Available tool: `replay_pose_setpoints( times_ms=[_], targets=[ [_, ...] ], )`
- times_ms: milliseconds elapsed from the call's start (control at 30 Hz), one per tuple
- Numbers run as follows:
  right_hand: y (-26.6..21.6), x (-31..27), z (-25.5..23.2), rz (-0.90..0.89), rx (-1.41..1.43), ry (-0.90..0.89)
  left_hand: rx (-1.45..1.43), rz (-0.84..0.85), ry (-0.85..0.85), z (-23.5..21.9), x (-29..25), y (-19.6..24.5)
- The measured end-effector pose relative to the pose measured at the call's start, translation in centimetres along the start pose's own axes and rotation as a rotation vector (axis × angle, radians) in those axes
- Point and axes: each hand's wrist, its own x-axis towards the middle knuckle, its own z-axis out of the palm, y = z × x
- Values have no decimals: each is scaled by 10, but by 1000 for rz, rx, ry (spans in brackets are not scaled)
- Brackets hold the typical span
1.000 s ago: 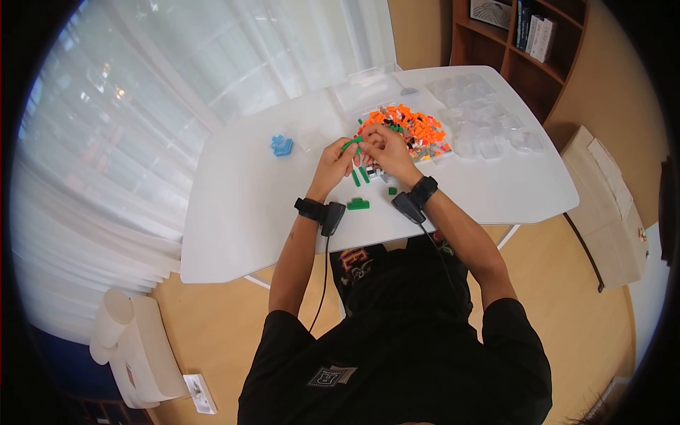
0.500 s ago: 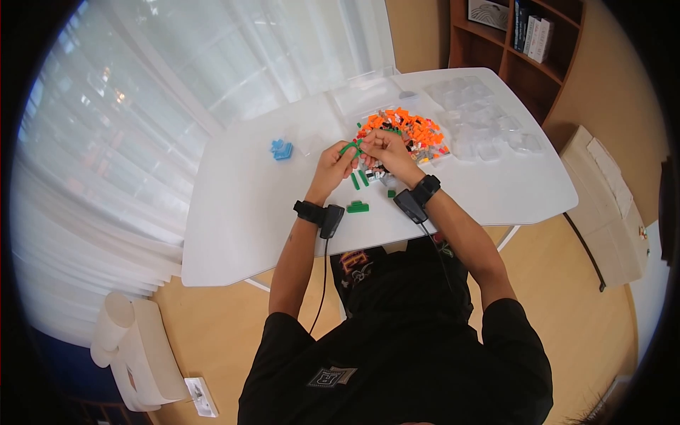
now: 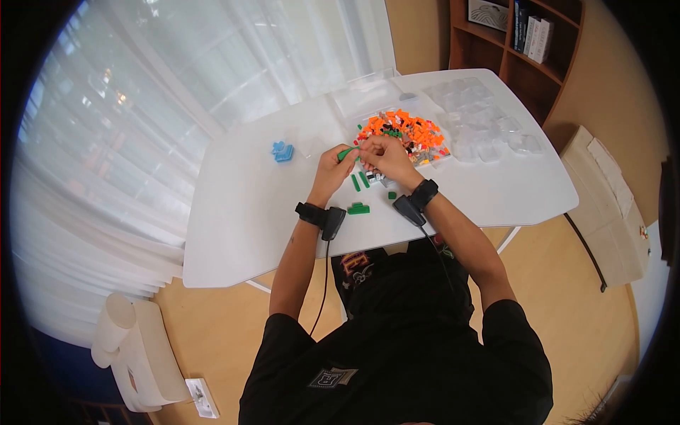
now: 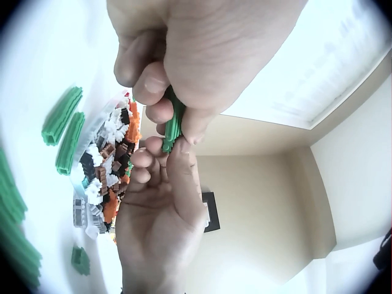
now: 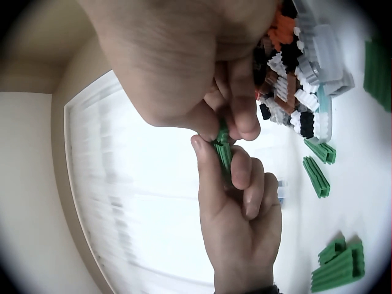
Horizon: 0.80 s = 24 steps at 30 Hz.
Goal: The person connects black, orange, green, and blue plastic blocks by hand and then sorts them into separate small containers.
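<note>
My hands have drawn slightly nearer to me over the last second, and more of the green and black pieces in the pile of mixed bricks [image 3: 419,133] shows past my right hand [image 3: 391,161] than it did. The green brick [image 4: 174,125] between my fingers has come along, a little nearer and farther left. My left hand [image 3: 330,170] is closed on it, thumb against curled fingers with no gap but the brick; my right hand pinches the other end between thumb and fingertips, the 2 thumb tips close together. Whether that is 1 brick or 2 joined, my fingers cover too much to tell. I take the change as a small adjustment, with the handling of this piece unfinished. Nothing else on the bench [image 3: 248,227] looks shifted: 2 green strips [image 3: 355,183] lie side by side just near of my hands, the stepped green piece [image 3: 359,209] sits nearer, and the small green block [image 3: 392,195] is to its right and slightly farther off. The blue piece [image 3: 282,152] stands well apart on the left, and clear plastic containers [image 3: 489,120] lie right of the pile.
</note>
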Motion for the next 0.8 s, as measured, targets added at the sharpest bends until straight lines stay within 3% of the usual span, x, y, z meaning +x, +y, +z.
replay_pose_setpoints(
  times_ms=[433,667,800],
  targets=[
    [1,2,-11,78,177,-163,-52,-19,-36,-2,-4,7],
    [7,4,-5,75,187,-84,32,-4,53,-1,-1,5],
    [0,0,-1,35,55,-63,-33,-50,72,-2,-2,5]
  ],
)
